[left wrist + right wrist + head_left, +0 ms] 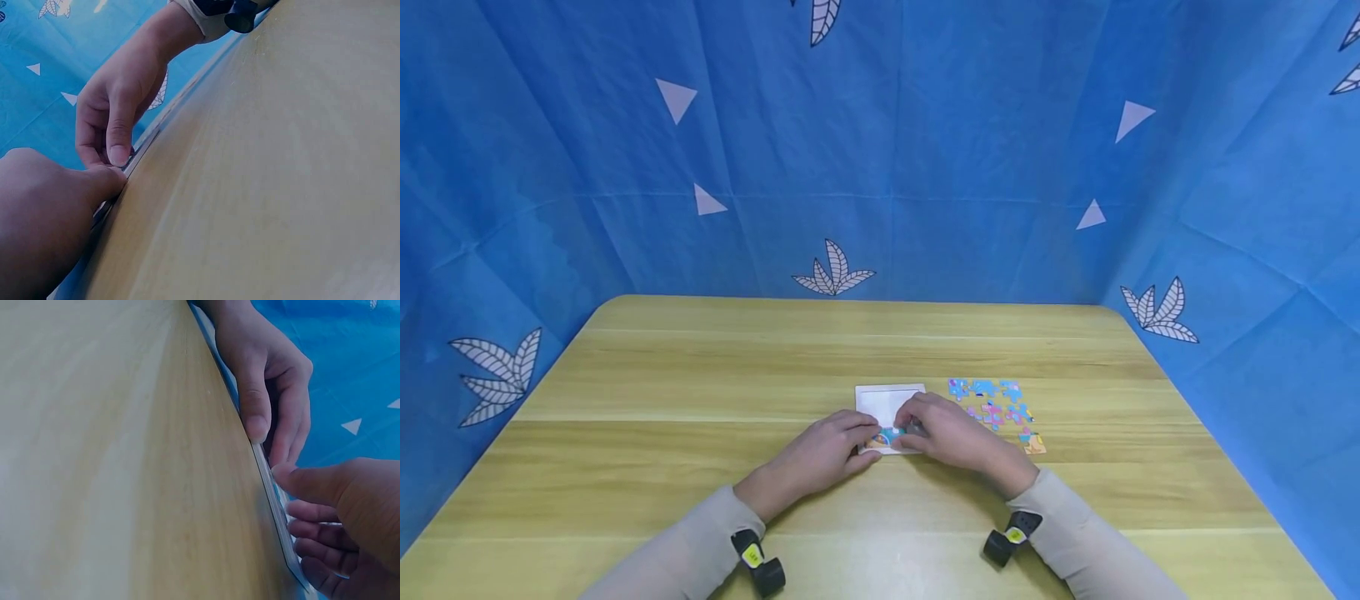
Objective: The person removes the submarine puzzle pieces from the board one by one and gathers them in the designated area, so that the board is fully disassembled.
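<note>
Puzzle tray, white and square, lies flat on the bench in the head view. Both hands meet at its near edge: the left hand presses there with straight fingers, and the right hand pinches a puzzle piece on the lower row. Loose pieces lie just right of the tray, nearer to the right hand.

Left wrist view: the right hand's thumb pushes down on the tray's thin edge.

Right wrist view: the tray is seen edge-on between both hands. No writing can be read.
</note>
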The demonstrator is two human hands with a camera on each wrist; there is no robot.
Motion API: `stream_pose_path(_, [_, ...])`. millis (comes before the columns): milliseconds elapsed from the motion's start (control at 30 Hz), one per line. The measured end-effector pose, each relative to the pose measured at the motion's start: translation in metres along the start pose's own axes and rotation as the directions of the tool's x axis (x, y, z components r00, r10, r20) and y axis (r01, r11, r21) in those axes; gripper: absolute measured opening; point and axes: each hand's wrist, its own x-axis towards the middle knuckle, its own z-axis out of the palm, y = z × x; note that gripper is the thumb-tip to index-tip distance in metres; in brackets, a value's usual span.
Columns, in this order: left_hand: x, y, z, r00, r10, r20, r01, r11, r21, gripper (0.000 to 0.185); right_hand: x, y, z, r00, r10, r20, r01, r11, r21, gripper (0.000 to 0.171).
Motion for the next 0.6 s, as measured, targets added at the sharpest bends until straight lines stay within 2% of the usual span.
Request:
stream_pose_path(167, [0.0001,0.0007,-0.0003,1.0,-0.004,0.008,0.004,1.0,0.004,0.042,-0.0002,-0.0012,-0.0009,1.0,-0.007,0.007,0.007,1.0,-0.026,0.026])
stream_pose_path(600, [0.0006,0.0016,-0.0003,1.0,0.006,-0.018,-0.006,1.0,0.014,0.039,-0.0007,-0.0081,-0.0018,1.0,0.009,-0.023,-0.01,0.999,-0.039,0.02])
